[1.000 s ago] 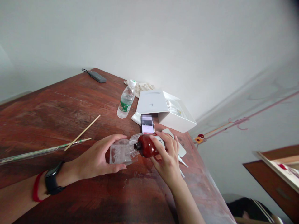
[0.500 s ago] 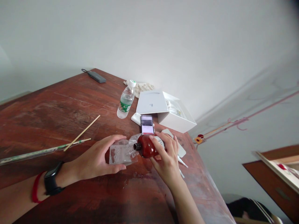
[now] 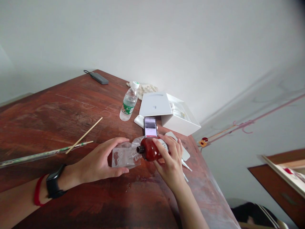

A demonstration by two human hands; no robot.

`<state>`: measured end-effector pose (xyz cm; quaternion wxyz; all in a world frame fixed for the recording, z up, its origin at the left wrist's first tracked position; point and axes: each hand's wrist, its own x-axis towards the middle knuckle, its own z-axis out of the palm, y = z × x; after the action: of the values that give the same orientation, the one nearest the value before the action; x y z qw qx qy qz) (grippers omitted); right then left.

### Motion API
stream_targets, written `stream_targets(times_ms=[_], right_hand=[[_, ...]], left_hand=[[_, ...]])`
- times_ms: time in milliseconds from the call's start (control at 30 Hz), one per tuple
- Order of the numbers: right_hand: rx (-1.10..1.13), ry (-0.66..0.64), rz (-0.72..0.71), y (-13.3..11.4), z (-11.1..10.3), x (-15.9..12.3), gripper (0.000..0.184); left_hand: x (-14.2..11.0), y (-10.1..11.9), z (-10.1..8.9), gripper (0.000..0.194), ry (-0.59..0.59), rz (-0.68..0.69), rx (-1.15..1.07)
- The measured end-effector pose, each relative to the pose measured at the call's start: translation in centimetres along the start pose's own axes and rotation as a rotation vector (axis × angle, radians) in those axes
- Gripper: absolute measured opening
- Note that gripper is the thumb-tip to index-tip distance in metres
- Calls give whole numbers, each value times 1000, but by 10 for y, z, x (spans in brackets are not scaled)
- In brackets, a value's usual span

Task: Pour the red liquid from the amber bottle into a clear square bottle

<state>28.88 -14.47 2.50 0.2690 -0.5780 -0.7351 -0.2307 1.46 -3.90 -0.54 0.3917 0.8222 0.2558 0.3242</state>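
Brown bottle (image 3: 149,149) is tipped sideways above the table (image 3: 71,117), right hand (image 3: 171,162) wrapped round it, left hand (image 3: 101,162) gripping a clear container (image 3: 122,156) at its mouth; white label (image 3: 165,145) mostly covered, can't really read it.

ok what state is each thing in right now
Brown bottle, uncapped, tipped sideways in the right hand
Clear container, held in the left hand, specked with droplets or bubbles
Water bottle, capped, upright, partly full
Phone, screen lit
White box, open
Smart band, screen dark
Loose stick, unwrapped
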Motion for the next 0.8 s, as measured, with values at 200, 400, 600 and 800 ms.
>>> stream_targets(times_ms=[200, 400, 600, 800], right_hand=[[1, 9, -3, 1, 1, -1, 59], [1, 8, -1, 2, 2, -1, 63], [-12, -1, -10, 2, 1, -1, 57], [-13, -1, -20, 4, 2, -2, 58]], left_hand=[[0, -2, 0, 76, 4, -4, 7], [-1, -10, 3, 80, -6, 6, 7], [-2, -15, 4, 80, -11, 26, 11], [-1, -7, 3, 78, 5, -3, 13]])
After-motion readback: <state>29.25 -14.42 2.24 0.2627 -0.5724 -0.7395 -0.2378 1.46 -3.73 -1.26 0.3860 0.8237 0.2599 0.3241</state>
